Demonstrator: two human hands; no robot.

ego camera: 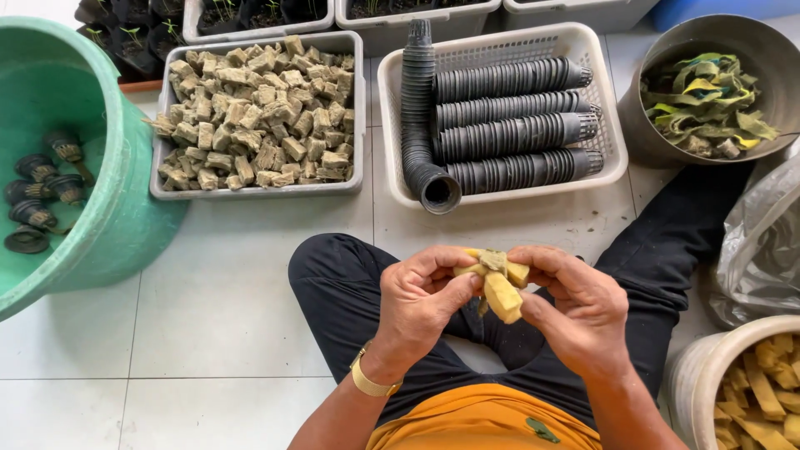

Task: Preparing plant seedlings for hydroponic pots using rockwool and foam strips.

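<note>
1. Hands meeting over the lap: left hand (421,296) and right hand (575,304), fingers of both closed around a cluster of yellow sponge strips (497,279).
2. Strips held between the two sets of fingertips, above crossed legs in black trousers (350,283); one thicker yellow piece hanging down from the bundle toward the lap.
3. Gold wristwatch (371,382) on the left wrist; orange shirt (479,423) at the bottom edge.
4. Grey tray of tan cube-shaped growing blocks (262,108) on the white tiled floor (225,308), ahead and to the left of the hands.
5. White mesh basket (500,37) just beside that tray, filled with black net pots nested into long stacks (512,125); one curved stack drooping over the basket's front rim.
6. Green tub (125,208) at far left, several dark net pots with plugs lying inside.
7. Grey round basin (754,50) at upper right, holding green and yellow strips.
8. White bucket (696,367) at lower right, filled with more yellow strips, near the right forearm.
9. Clear plastic bag (762,242) between basin and bucket.
10. Seedling trays along the top edge, only partly visible.
</note>
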